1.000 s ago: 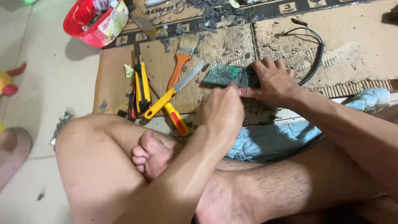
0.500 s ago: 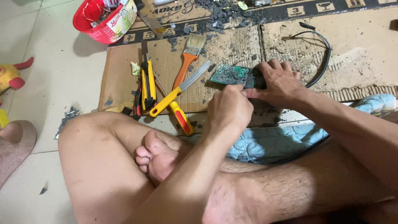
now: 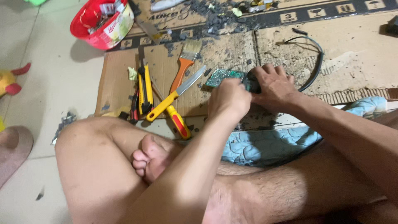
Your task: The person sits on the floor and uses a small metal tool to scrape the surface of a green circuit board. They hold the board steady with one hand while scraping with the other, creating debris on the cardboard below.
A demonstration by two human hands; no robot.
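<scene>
Fingers of the left hand: curled together into a loose fist at the near edge of the green rectangular circuit board; whether they pinch a tool or the board's edge cannot be told, the knuckles hide it. Fingers of the right hand: spread and pressed down over the board's right end, pinning it.

Green circuit board: lies flat on the brown corrugated cardboard sheet, only its left part uncovered.

Left of the board: putty knife with yellow handle and bare steel blade, blade tip pointing at the board. Beyond it, paintbrush with orange handle, yellow-and-black utility knife, screwdriver with red-and-yellow handle.

Right of the board: black cable, looped, passing just behind the right hand.

Behind the board: scatter of dark grey debris chips; further left, red plastic tub on its side.

Near side of the board: light blue quilted cloth and the person's bare crossed legs.

Hazards, as judged: the left fist could slip off the board and run onto the steel blade tip close by; loosened chips could fly toward bare skin; the board could skid if the right hand's pressure eases.
</scene>
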